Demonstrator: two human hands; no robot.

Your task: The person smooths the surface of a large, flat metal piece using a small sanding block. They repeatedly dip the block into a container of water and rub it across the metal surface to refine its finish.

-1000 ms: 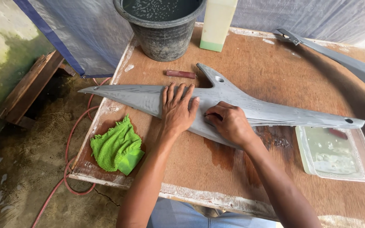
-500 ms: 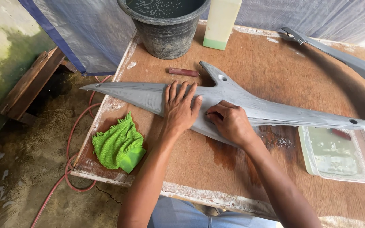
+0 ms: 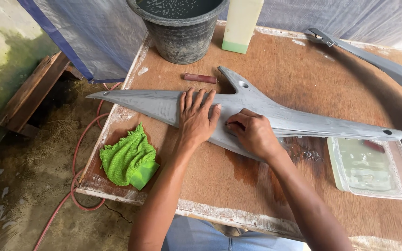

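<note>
A long grey plastic panel [image 3: 303, 123] with pointed ends lies across the wet wooden table [image 3: 303, 79]. My left hand [image 3: 196, 118] rests flat on its middle, fingers spread, pressing it down. Just to the right, my right hand [image 3: 252, 132] is curled with its fingertips pushed against the panel's surface. Whatever may be under those fingers is hidden. A dark wet patch spreads on the wood below the right hand.
A green cloth [image 3: 126, 155] lies near the table's left front corner. A black bucket [image 3: 180, 35] of water, a pale bottle [image 3: 242, 23] and a small brown stick [image 3: 200, 78] stand behind. A clear tray [image 3: 373, 169] sits right; another grey part [image 3: 373, 58] far right. Red hose [image 3: 77, 162] on the ground.
Both hands stay on the panel in nearly the same spots. Only the view has shifted a little.
</note>
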